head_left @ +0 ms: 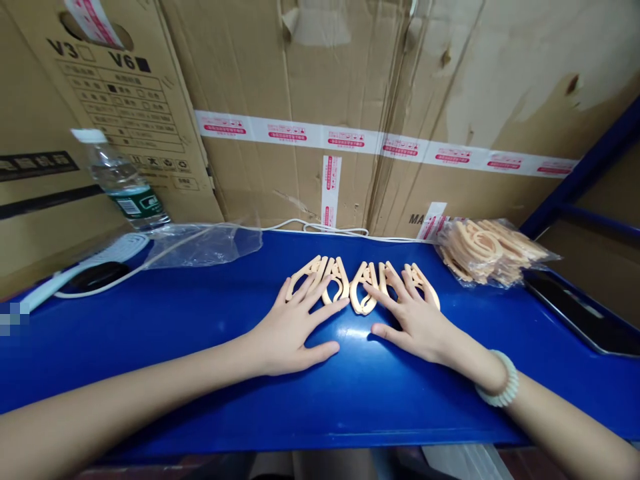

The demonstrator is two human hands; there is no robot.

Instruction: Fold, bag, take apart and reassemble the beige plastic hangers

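Several folded plastic hangers (364,288), pale orange and loop-shaped, lie side by side in a row on the blue table (210,393). My left hand (299,327) lies spread out over the left end of the row, its fingertips touching the hangers there. Over the right end, my right hand (413,320) is spread flat too, with fingers resting across the hangers. Neither hand grips anything. Parts of the outer hangers are hidden under the fingers, while the middle one shows almost whole between both hands.
A clear bag of similar pale orange hangers (493,250) lies at the back right, beside a black phone-like device (585,310). At the back left stand a water bottle (125,180), crumpled clear plastic (215,243) and a pale-handled object (85,263). Cardboard boxes (290,73) wall the back; a white cable (340,231) runs along them.
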